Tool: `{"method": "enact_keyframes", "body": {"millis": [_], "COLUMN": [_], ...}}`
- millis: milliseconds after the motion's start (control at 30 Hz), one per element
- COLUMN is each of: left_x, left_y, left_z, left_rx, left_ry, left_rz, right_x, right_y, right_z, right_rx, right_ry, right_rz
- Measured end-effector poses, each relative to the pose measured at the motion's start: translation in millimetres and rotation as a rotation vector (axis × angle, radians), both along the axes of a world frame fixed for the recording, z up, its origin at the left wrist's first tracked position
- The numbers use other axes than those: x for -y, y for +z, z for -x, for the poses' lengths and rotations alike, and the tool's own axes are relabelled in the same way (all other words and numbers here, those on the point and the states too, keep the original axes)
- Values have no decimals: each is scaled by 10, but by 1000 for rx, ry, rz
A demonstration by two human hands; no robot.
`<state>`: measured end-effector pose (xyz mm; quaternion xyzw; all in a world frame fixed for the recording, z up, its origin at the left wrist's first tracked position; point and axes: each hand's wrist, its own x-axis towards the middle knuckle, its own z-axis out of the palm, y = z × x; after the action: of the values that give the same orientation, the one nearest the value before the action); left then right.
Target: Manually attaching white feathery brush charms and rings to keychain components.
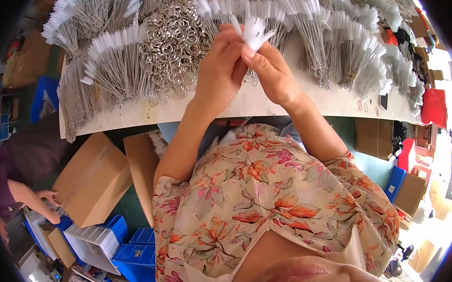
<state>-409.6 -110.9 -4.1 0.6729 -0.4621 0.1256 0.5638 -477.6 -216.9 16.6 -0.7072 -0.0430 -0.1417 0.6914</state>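
Observation:
My left hand (221, 66) and my right hand (274, 75) meet above the near part of the table. Both are closed, fingers pinched round a few small white-bristled wire brushes (254, 32) whose tips fan upward. The fingers mostly hide the lower ends of these brushes. Just left of my hands lies a heap of shiny metal split rings (167, 48). Beyond and to the right are bundles of similar brushes (313, 41) with thin twisted wire handles. More brush bundles (115, 58) lie left of the rings.
The pale table (309, 105) has its near edge just in front of my body. A dark flat object (384, 102) rests near its right side. At lower left, another person's hand (49, 198) is by a cardboard box (93, 180). Blue bins (135, 264) stand below.

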Motion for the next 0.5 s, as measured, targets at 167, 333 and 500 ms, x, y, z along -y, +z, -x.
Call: {"method": "enact_keyframes", "body": {"millis": [167,333,500], "left_x": [-28,-282,-502], "left_y": [-212,-324,-393], "left_z": [-166,-247,-235], "left_rx": [-279,-600,-649], "left_ry": [30,18,44], "left_rz": [-75,293,370], "right_x": [14,125,143], "right_y": [-103,-480,-695], "right_z": [-101,377,850], "right_rx": [216,-42,-538], "right_ry": [-172,-55,-6], "right_rz": [-224,176,-85]}}
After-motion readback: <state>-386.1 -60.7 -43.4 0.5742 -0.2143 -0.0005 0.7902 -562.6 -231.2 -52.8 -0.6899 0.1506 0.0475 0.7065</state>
